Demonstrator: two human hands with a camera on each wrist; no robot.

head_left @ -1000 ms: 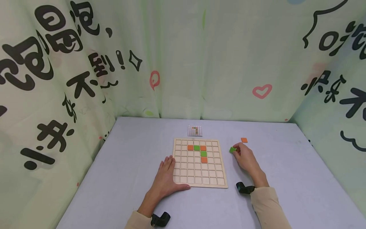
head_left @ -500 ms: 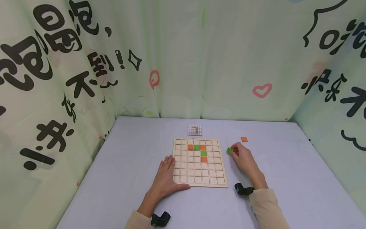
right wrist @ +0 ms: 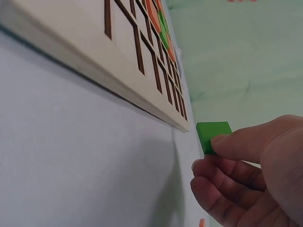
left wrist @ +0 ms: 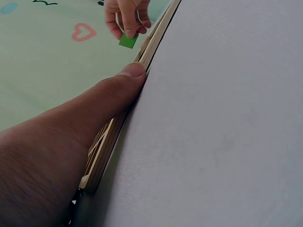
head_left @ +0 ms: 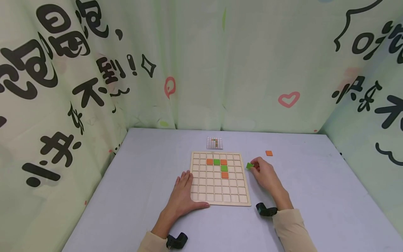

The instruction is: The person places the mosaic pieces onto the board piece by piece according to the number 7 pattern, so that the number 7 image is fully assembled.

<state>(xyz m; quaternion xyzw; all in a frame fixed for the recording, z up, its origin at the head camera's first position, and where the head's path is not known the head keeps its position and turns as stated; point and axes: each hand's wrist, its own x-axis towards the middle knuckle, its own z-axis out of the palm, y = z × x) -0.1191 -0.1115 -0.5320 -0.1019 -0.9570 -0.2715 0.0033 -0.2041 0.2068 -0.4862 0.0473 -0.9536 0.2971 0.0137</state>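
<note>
A wooden grid board [head_left: 207, 189] lies on the table with several orange and green square tiles set in its upper cells. My left hand [head_left: 182, 196] rests at the board's lower left corner, fingers straight along the left side and thumb along the front edge. Just off the board's right side, my right hand [head_left: 266, 175] pinches a green square tile [right wrist: 214, 135] between thumb and fingers. That tile is held above the table, apart from the board. One loose orange tile [head_left: 269, 153] lies on the table beyond the right hand.
Behind the board lies a small card [head_left: 214, 143] printed with a coloured grid pattern. The white table [head_left: 151, 157] is enclosed by pale green curtains [head_left: 252, 70] with black writing. Each wrist carries a black camera mount.
My right hand has moved left with the green tile, closer to the board's right edge. The left hand and the board have stayed in place.
</note>
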